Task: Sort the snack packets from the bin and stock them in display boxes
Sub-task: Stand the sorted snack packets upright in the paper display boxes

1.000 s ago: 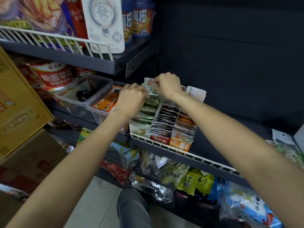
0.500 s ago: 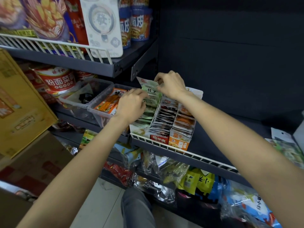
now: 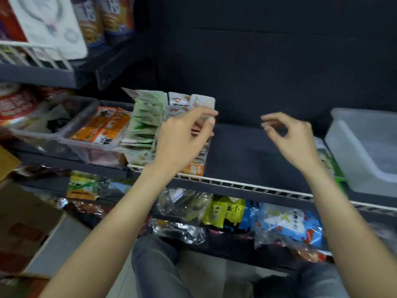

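Three display boxes stand side by side on the dark shelf (image 3: 247, 155): a green-packet box (image 3: 146, 123), a red-and-white box (image 3: 177, 102) and an orange box (image 3: 196, 168). My left hand (image 3: 182, 138) hovers in front of the two right boxes, fingers loosely curled, holding nothing. My right hand (image 3: 290, 138) hangs over the bare shelf further right, fingers relaxed and empty. A translucent white bin (image 3: 363, 147) sits at the far right of the shelf, with a green packet (image 3: 326, 160) lying beside it.
Two clear tubs sit left of the boxes, one (image 3: 101, 127) with orange packets, one (image 3: 51, 121) nearly bare. A white wire rail (image 3: 247, 187) edges the shelf. Bagged snacks (image 3: 285, 224) fill the shelf below. Cardboard cartons (image 3: 21, 229) stand at the left. My knees (image 3: 156, 267) are below.
Both hands have left the green-packet box and moved right; the right hand has swung out over the bare shelf. The view has panned right, bringing the white bin into sight.
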